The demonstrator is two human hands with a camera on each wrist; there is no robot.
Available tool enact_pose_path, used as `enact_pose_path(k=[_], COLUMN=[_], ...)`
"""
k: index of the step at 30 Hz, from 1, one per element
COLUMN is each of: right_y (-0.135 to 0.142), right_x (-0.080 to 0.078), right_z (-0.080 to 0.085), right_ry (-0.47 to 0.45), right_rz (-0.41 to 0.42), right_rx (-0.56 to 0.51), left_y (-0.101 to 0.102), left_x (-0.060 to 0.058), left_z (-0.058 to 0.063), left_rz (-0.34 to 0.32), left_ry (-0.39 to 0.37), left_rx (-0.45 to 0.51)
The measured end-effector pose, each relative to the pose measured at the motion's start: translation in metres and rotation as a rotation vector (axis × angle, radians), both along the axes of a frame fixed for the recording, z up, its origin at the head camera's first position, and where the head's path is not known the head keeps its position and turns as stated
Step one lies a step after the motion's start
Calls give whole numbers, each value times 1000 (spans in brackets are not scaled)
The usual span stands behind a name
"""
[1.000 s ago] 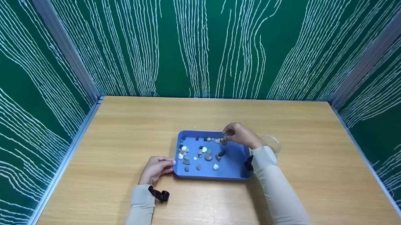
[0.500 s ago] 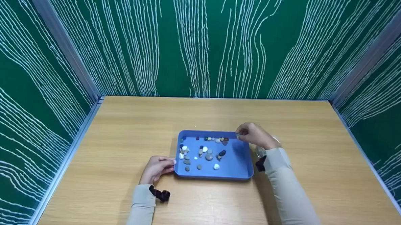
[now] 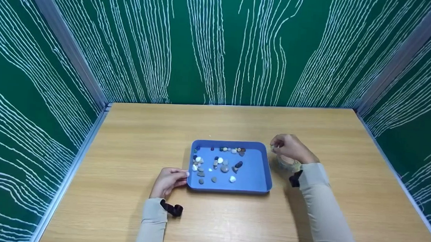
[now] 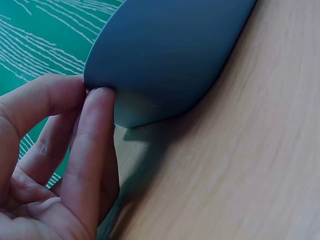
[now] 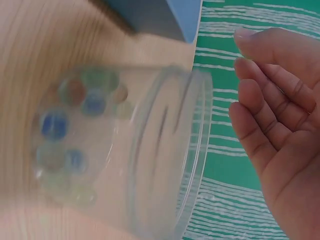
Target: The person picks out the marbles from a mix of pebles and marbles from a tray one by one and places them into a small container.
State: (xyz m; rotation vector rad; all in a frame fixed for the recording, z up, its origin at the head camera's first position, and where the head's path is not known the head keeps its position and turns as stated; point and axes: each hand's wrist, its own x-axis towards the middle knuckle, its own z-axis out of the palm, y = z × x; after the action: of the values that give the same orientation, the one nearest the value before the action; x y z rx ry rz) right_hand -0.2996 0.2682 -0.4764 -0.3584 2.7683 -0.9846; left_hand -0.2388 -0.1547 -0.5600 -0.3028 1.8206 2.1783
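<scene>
My left hand (image 3: 168,182) pinches the left rim of a blue tray (image 3: 251,186); in the left wrist view, thumb and fingers meet at the tray wall (image 4: 165,55). Pebbles and small coloured pieces lie mostly in its left and middle parts, among them a white pebble (image 3: 232,179) and a black one (image 3: 238,164). My right hand (image 3: 292,148) is just right of the tray, its fingers curled together around a small greenish marble (image 3: 272,148). A clear jar (image 5: 150,150) stands below that hand, with several blue, green and brown marbles (image 5: 54,125) at its bottom.
The wooden table (image 3: 156,133) bears the tray and jar. Green panels (image 3: 233,49) with white wavy lines enclose its back and sides. Each wrist wears a black strap (image 3: 171,208).
My right hand has moved right from over the tray's back edge to beside the jar, with the marble at its fingertips. The left hand has stayed on the tray rim.
</scene>
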Motion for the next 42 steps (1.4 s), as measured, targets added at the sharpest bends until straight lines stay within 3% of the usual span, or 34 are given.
enact_pose_path(k=[11,17,25,28,42], right_y=[27,37,42,43,50], right_x=[9,12,14,14,17], right_z=[-6,-11,-7,-6,-2], right_ry=[-15,34,-12,-18,-2], right_rz=[-29,-21,-42,-53,-88], right_rx=[6,7,1,0,0], left_y=[-3,-4,-3,-3,-1], left_x=[3,4,6,4,1], left_z=[-2,-4,3,-2,0], left_rz=[1,-17,-32,-20,-21], left_ry=[-9,7,2,-3,5], left_rx=[-5,-8,6,3,-3])
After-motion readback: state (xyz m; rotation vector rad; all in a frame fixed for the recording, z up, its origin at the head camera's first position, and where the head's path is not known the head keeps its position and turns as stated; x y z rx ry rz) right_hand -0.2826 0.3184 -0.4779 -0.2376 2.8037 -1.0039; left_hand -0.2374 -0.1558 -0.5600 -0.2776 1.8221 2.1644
